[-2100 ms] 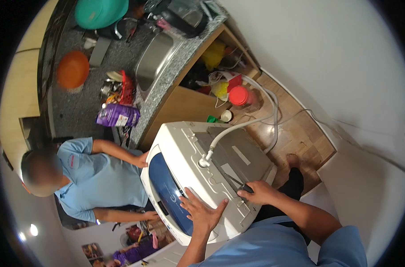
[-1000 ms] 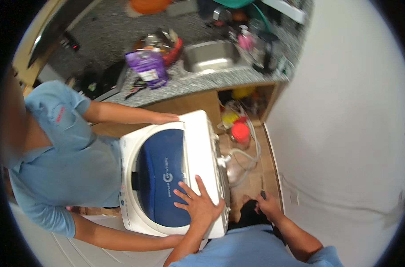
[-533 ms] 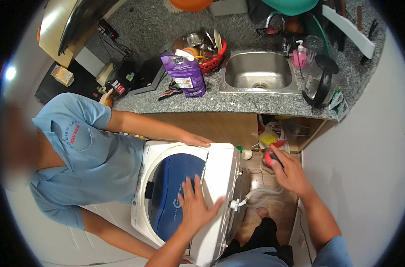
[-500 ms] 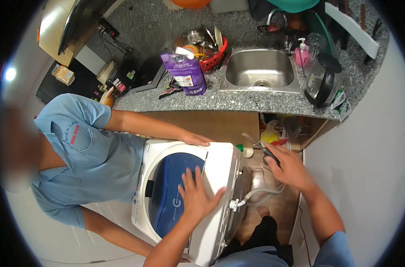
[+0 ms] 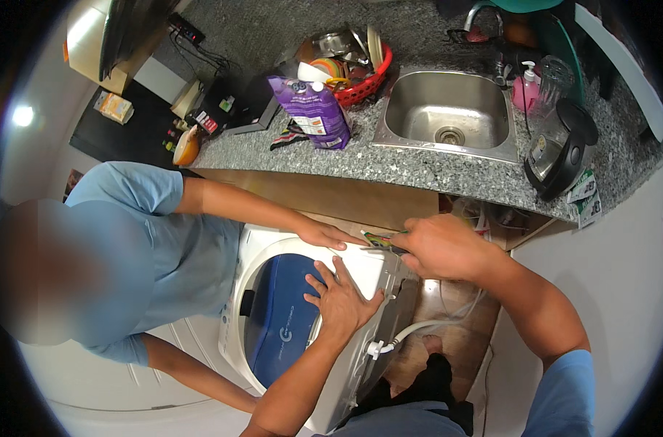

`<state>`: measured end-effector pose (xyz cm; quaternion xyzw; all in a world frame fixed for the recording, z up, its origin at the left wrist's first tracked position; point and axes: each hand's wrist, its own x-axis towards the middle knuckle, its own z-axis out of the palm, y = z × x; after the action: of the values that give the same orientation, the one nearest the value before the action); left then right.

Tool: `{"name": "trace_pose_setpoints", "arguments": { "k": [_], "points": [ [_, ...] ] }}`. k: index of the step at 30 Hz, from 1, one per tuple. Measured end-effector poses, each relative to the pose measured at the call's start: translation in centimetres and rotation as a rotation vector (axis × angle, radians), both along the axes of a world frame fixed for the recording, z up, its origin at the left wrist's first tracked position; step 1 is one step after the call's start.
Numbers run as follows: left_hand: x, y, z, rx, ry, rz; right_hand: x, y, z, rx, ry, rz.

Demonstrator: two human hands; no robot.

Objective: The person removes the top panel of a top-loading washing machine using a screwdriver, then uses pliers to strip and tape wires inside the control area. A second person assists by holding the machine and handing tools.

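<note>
A white washing machine (image 5: 364, 280) with a blue lid (image 5: 269, 320) stands before me, a pale hose (image 5: 419, 325) joined to its right side. My left hand (image 5: 331, 302) rests on its top, fingers spread. My right hand (image 5: 437, 244) grips a dark-handled screwdriver (image 5: 397, 250) by the top's far right corner; small coloured bits there are too blurred to name. A co-worker in blue (image 5: 164, 255) stands at the left, one hand (image 5: 324, 237) at the machine's far edge, just beside my fingers; their other hand is hidden behind my left arm.
A granite counter (image 5: 273, 164) along the back holds a steel sink (image 5: 448, 109), purple bag (image 5: 310, 113), red basket (image 5: 361, 91) and kettle (image 5: 561, 149). Below is an open cupboard (image 5: 499, 218). A white wall (image 5: 579, 277) bounds the right; a cable runs along the wooden floor (image 5: 433, 298).
My right hand has risen from low at my right to the machine's far corner with the screwdriver. My left hand has shifted farther forward on the top. The view has swung toward the counter.
</note>
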<state>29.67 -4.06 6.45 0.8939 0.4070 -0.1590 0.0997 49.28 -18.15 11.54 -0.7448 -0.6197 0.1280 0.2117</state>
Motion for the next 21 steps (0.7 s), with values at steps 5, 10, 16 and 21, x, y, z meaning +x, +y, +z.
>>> {"name": "trace_pose_setpoints", "arguments": {
  "k": [5,10,16,21],
  "points": [
    [0.8,0.1,0.6,0.026,0.047,0.011,0.2,2.1,0.0,-0.197,-0.159,0.132],
    [0.7,0.7,0.4,0.025,0.026,-0.020,-0.7,3.7,0.8,-0.122,-0.315,0.206],
    [0.2,1.2,0.1,0.016,0.031,-0.036,-2.1,6.0,4.0,-0.185,-0.455,0.399],
    [0.0,1.2,0.0,0.021,0.016,-0.053,-2.9,7.9,5.2,-0.404,-0.528,0.389]
  ]
}}
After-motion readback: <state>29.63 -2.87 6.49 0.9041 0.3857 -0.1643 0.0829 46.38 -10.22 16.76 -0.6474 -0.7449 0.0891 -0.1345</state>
